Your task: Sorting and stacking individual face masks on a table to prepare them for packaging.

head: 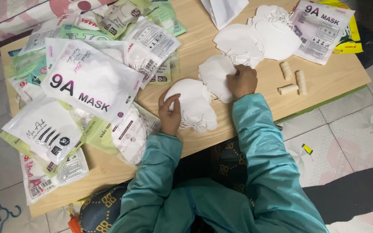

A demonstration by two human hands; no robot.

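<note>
While each hand grips 1 white mask stack (L, R), 3 cardboard rolls lie nearby.

The person wears a teal jacket whose long sleeves reach to both wrists.

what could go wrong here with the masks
The mask stack under the left hand sits near the table edge, so it could slide off. Loose ear loops might tangle with the masks under the right hand. The heaped packets may slip.
</note>
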